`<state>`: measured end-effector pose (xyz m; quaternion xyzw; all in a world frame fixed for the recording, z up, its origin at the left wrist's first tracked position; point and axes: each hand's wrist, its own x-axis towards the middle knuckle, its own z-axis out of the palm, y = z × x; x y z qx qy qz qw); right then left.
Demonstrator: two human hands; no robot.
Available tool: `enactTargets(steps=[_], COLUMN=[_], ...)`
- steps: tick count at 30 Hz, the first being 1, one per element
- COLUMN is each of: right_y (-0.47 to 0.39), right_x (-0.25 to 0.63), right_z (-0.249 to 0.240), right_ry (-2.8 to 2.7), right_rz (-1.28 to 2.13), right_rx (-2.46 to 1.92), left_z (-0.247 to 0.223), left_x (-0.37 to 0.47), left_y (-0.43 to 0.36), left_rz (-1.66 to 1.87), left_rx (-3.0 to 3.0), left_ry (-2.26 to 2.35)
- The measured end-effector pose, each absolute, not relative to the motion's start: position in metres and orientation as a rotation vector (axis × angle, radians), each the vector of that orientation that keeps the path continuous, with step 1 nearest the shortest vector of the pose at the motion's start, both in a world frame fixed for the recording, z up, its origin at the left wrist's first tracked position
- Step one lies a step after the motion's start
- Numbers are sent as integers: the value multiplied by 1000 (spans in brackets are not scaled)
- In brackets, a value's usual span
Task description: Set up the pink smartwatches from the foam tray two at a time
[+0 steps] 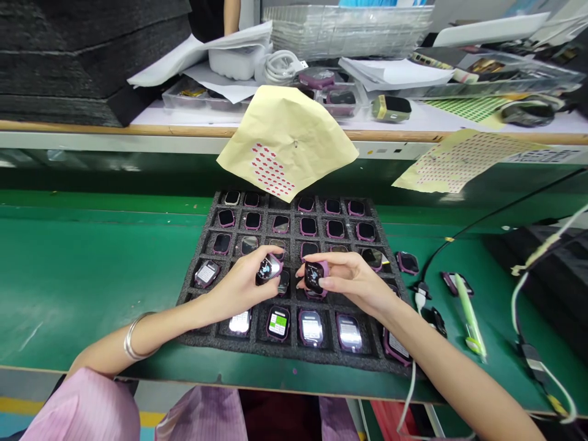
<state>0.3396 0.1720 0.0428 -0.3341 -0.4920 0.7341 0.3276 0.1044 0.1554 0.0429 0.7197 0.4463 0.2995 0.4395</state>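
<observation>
A black foam tray holds rows of purple-framed smartwatch bodies on the green table. Over its middle, my left hand grips one smartwatch between thumb and fingers, its screen lit. Just to the right, my right hand pinches another smartwatch, also lit. The two held watches are apart. Along the near row, several watches show bright screens, one with a green-and-white display. A watch with a white text screen lies in a compartment left of my left hand.
Loose watches, a green pen-like tool and cables lie right of the tray. Yellow sticker sheets hang from the shelf edge. Black foam is stacked upper left. A person's arm shows behind the shelf.
</observation>
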Motion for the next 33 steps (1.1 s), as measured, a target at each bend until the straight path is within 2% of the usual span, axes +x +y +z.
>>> enactTargets(steps=[33], right_y=[167], right_x=[341], right_z=[52], right_ry=[-1373], right_rz=[1887], right_rx=[-935], left_z=[47], left_x=[101], left_y=[155], left_rz=[761], left_rx=[1824], left_ry=[1070])
